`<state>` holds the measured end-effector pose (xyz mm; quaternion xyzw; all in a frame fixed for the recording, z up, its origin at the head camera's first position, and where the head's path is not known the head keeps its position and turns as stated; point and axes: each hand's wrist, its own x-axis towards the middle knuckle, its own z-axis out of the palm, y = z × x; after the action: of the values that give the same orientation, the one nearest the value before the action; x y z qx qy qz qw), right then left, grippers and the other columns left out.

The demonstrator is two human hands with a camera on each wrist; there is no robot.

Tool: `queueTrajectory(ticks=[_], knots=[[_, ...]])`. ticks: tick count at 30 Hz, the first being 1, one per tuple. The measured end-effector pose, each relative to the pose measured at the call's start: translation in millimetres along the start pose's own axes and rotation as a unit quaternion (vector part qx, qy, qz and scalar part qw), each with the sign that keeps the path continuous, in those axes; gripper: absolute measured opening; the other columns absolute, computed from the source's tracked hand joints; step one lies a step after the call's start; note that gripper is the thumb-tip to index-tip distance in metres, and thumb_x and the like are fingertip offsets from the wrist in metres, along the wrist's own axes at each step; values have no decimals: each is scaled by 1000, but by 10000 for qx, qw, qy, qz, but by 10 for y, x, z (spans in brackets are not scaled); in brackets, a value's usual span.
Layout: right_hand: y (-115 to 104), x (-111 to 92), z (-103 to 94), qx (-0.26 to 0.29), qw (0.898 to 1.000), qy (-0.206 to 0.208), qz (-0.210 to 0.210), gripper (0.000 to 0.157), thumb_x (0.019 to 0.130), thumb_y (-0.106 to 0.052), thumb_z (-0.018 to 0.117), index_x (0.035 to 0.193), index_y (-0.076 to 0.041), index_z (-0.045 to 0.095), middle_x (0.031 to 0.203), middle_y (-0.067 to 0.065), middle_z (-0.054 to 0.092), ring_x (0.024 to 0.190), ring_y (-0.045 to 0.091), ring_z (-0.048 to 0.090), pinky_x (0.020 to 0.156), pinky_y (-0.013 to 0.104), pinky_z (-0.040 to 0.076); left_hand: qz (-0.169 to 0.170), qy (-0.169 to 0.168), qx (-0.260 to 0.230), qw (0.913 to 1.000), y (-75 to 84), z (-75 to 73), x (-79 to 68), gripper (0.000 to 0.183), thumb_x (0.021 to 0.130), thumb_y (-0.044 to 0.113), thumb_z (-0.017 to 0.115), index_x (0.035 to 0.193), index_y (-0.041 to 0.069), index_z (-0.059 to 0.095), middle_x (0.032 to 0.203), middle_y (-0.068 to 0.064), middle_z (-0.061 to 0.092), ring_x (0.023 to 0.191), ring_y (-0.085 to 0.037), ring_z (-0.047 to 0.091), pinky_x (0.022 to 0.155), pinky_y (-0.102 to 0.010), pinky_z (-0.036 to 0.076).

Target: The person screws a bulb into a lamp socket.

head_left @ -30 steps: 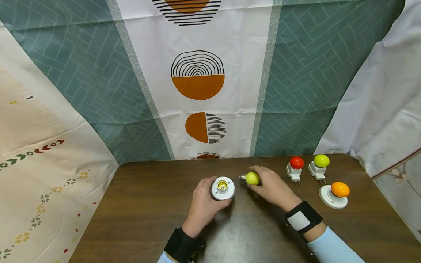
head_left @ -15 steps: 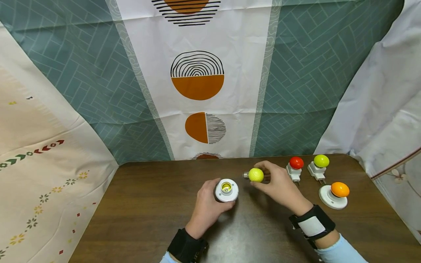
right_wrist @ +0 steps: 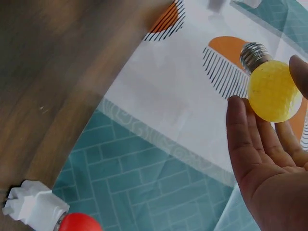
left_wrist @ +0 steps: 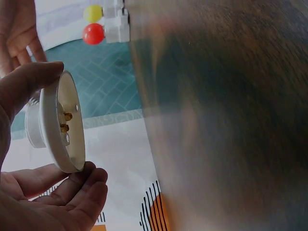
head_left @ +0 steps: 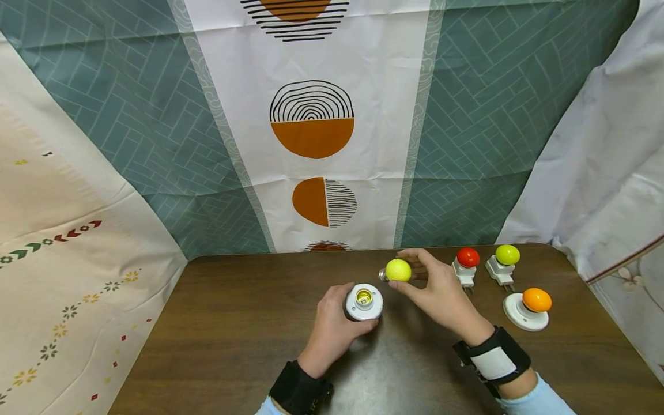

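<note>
My left hand (head_left: pixel 334 325) grips a round white lamp holder (head_left: pixel 364 302) by its rim, thumb on one side and fingers on the other. Its threaded socket faces up toward the head camera. In the left wrist view the hollow underside of the lamp holder (left_wrist: pixel 72 139) shows, with brass screws inside. A yellow light bulb (head_left: pixel 398 270) is pinched between the thumb and fingers of my right hand (head_left: pixel 443 297). The metal screw base of the bulb (right_wrist: pixel 274 91) points left in the head view, apart from the socket and behind it.
To the right on the wooden table (head_left: pixel 233 346) stand a red bulb (head_left: pixel 468 257) and a yellow-green bulb (head_left: pixel 507 254), each in a white plug socket. An orange bulb (head_left: pixel 536 300) sits in a round white base nearer the front. Patterned cloth (head_left: pixel 332 138) hangs behind the table.
The left hand has shifted slightly right with the lamp holder. The right hand has lifted the bulb a little, moving it right and then back left.
</note>
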<state>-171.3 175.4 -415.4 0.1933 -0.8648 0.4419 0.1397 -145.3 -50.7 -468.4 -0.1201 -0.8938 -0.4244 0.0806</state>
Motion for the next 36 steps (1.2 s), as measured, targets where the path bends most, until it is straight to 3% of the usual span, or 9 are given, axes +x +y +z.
queueTrajectory(ticks=[6,14,26,36], knots=[[-97,0,44,496,9984,-162,-226,49,71,-26,80,114,-22,57,109,-13,58,92,6,57,78,26,48,-8,-75,-49,10000,25,3,-7,78,64,41,82,127,8,52,113,2,51,101,-12,50,85,-32,43],[-160,-21,123,902,9901,-650,-854,49,74,-16,78,119,-19,59,119,-6,56,101,11,56,79,29,48,32,-122,-95,9999,40,19,-11,75,65,39,81,127,8,52,113,2,51,99,-12,51,83,-31,44],[-180,-49,175,591,9851,-948,-1306,53,77,-16,76,126,-21,58,125,-5,54,110,12,52,84,31,46,101,-118,-52,9999,68,44,-21,75,64,37,82,128,11,52,114,3,50,99,-12,50,82,-31,44],[-216,-26,214,415,9823,-1307,-1273,57,77,-11,74,128,-26,55,128,-9,51,114,9,48,87,28,44,163,-62,-148,9997,87,46,-15,75,65,35,82,130,16,51,116,4,50,101,-12,50,82,-31,44]])
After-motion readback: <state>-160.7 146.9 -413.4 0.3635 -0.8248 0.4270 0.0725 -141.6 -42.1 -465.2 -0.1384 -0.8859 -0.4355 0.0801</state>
